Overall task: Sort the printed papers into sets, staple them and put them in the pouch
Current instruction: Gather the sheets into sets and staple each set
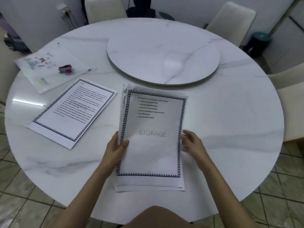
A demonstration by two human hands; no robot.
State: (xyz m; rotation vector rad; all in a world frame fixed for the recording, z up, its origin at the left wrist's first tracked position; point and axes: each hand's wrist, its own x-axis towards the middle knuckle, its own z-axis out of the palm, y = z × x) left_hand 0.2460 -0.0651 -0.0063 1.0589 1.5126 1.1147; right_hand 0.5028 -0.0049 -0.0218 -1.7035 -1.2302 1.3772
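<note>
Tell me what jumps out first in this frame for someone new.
The stack of bordered printed papers with a STORAGE watermark, front centre, left hand gripping its left edge and right hand at its right edge. A second stack lies to its left, and the translucent pouch sits far left, left of the round marble turntable.

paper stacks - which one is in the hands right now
The front stack, its top page bulleted: the left hand grips its edge. The full-text stack lies untouched nearer the pouch.
</note>
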